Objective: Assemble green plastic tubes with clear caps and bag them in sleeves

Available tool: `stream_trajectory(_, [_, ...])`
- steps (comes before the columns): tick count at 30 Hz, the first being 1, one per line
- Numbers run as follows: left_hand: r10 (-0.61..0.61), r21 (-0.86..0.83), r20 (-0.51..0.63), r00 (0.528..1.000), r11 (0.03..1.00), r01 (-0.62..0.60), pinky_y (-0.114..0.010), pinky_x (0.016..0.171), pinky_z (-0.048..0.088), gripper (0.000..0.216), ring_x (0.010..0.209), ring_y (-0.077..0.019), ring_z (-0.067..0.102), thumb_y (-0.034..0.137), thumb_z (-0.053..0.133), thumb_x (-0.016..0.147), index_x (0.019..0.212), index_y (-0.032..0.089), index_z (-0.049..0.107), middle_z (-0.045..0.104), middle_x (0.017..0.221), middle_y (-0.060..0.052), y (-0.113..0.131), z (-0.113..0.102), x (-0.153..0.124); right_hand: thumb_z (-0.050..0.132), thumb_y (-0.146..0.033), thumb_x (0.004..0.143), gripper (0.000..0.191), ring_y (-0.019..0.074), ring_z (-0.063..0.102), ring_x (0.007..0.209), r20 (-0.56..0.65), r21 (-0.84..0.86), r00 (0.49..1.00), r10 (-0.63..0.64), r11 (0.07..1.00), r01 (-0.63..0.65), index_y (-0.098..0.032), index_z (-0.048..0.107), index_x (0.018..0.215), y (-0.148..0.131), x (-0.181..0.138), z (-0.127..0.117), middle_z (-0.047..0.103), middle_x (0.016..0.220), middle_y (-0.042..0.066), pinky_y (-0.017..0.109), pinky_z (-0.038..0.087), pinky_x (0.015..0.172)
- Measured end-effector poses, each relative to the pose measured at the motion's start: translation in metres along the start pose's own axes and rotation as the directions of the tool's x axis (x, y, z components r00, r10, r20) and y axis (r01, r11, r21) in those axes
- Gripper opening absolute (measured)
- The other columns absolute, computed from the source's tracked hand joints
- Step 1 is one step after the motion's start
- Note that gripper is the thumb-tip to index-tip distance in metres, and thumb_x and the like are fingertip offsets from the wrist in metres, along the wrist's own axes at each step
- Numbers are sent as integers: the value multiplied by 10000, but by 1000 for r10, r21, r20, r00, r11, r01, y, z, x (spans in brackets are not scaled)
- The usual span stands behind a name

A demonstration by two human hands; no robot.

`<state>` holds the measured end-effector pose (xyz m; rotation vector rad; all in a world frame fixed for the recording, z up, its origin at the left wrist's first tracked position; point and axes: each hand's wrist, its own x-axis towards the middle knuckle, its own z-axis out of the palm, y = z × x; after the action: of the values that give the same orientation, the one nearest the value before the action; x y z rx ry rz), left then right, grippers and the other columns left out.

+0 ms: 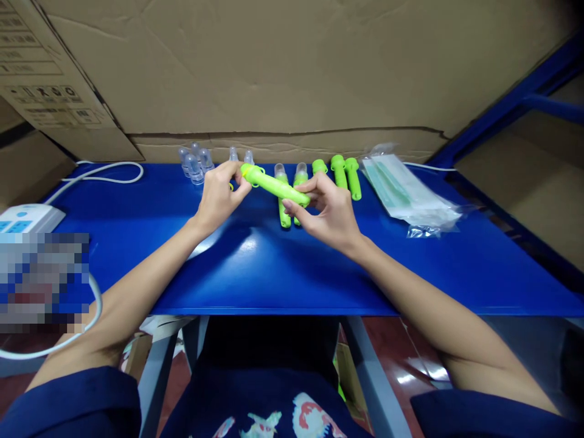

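Note:
A lime-green plastic tube (278, 185) with a ringed wide end is held tilted above the table, between my two hands. My left hand (219, 193) is closed at its wide end, where a bit of yellow shows by the fingertips. The narrow end is gripped by the thumb and fingers of my right hand (331, 210). Just behind lie two green tubes with clear caps (283, 210), partly covered by the held tube and my right hand. More green tubes (339, 170) without clear caps lie to the right.
Several clear plastic caps (196, 167) stand at the back left, two more (241, 154) near the middle. Clear plastic packets (406, 191) lie at the right of the blue table (274, 280). A white power strip (31, 219) with a cable sits left. Cardboard (274, 73) walls the back.

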<state>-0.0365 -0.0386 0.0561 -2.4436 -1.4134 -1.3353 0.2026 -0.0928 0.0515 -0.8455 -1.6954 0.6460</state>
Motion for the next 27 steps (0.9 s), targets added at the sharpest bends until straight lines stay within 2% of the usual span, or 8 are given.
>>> stream_trajectory(8, [32,50,-16,999,998,-31,-354,839,537,132,860,-203,672,205,652,838,766,215,542,732,884,-39,-21,6,4,866,-667,794,496,292,787,732,-9,-12,1000,-17,1000,17,-274,595,931,-3,-2,4,755,818,38,474,678,691])
stream_trajectory(14, [41,42,14,999,998,-42,-356,861,537,73,918,-217,686,207,622,851,801,215,570,746,935,-48,-23,3,4,884,-667,768,523,271,772,681,-5,30,1000,3,1000,-2,-277,573,922,3,0,3,740,797,18,455,672,630])
stream_trajectory(20, [50,-17,32,998,999,-50,-330,862,538,111,937,-204,707,162,591,818,743,216,530,774,977,-51,-24,0,4,882,-706,741,562,306,773,710,32,105,999,28,994,-31,-273,575,929,12,5,-3,732,826,30,563,678,664])
stream_trajectory(27, [34,-42,22,999,999,-33,-327,845,537,101,906,-210,725,171,593,778,726,220,521,766,893,-37,-25,-3,6,873,-730,733,581,287,780,687,31,62,999,16,998,-18,-269,581,932,12,5,-2,741,846,34,513,692,649])
